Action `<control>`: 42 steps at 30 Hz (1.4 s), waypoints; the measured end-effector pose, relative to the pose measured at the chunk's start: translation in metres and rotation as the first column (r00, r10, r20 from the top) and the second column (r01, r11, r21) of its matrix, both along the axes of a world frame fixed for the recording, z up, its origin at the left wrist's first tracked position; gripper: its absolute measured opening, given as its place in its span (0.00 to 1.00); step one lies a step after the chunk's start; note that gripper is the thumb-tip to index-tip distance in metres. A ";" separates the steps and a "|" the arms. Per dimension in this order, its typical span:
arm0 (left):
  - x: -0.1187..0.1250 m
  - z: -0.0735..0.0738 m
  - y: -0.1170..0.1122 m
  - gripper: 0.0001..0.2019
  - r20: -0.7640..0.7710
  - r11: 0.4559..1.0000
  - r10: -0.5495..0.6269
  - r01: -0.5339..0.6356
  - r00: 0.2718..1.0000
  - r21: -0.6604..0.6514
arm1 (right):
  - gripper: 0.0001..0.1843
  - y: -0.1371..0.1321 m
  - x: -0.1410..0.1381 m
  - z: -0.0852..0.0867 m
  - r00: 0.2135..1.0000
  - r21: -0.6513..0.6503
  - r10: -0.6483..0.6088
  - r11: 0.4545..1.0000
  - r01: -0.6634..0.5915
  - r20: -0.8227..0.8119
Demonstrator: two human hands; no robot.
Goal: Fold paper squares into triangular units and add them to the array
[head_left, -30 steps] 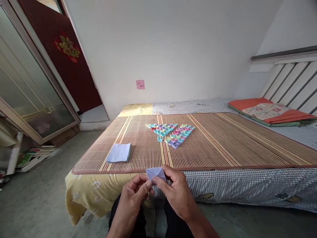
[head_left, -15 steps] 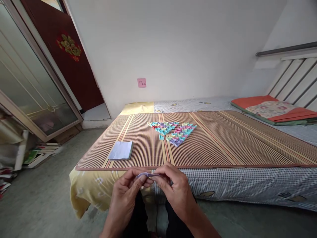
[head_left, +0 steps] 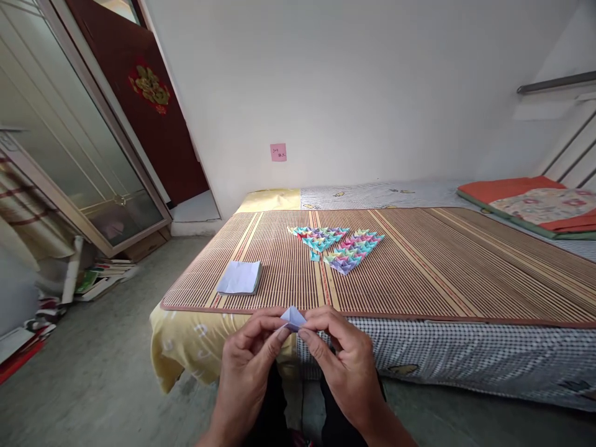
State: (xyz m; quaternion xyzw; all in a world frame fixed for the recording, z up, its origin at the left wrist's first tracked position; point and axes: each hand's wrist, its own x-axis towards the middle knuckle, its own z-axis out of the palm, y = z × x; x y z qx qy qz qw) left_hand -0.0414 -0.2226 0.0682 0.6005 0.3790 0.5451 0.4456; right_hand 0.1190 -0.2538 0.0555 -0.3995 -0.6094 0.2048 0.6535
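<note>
A small folded lilac paper piece (head_left: 293, 318) is pinched between my left hand (head_left: 249, 366) and my right hand (head_left: 342, 363), just in front of the bed's near edge. Both hands have their fingertips closed on it, thumbs and forefingers meeting at its lower edge. Farther back on the striped bamboo mat (head_left: 419, 267) lie two triangular arrays of small coloured folded paper pieces (head_left: 339, 243). A stack of pale lilac paper sheets (head_left: 240, 277) lies on the mat's near left part.
The bed carries a yellow sheet (head_left: 186, 341) at its left corner and a checked sheet (head_left: 465, 354) along the front. An orange and floral cushion (head_left: 535, 205) lies at the back right. Books (head_left: 102, 276) lie on the floor at left, by a glass door (head_left: 69, 161).
The paper piece went from flat and wide to edge-on, then to a smaller folded point between my fingertips. My head has turned left, so everything in view has shifted right.
</note>
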 end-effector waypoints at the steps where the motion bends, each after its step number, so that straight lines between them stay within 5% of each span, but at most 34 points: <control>1: 0.001 0.001 -0.001 0.07 -0.005 1.000 0.010 -0.010 1.000 0.004 | 0.07 0.000 -0.001 -0.001 1.000 -0.001 -0.002 1.000 0.002 0.000; 28: 0.011 -0.004 -0.016 0.09 0.018 0.986 0.157 -0.156 0.987 -0.062 | 0.07 -0.005 -0.014 -0.002 0.994 -0.053 -0.109 0.993 0.108 -0.003; 32: 0.009 0.000 -0.012 0.12 0.090 0.989 0.053 -0.040 0.995 -0.140 | 0.09 -0.006 -0.009 0.000 0.996 -0.090 -0.080 0.992 0.084 0.045; 37: 0.003 0.007 -0.005 0.12 0.026 0.956 -0.169 0.170 0.985 -0.240 | 0.08 -0.006 0.004 0.002 0.982 -0.216 0.099 0.974 -0.063 0.161; 42: 0.001 0.006 -0.007 0.12 -0.029 0.962 -0.152 0.141 0.988 -0.232 | 0.04 -0.008 0.009 0.006 0.984 -0.296 0.140 0.950 -0.101 0.113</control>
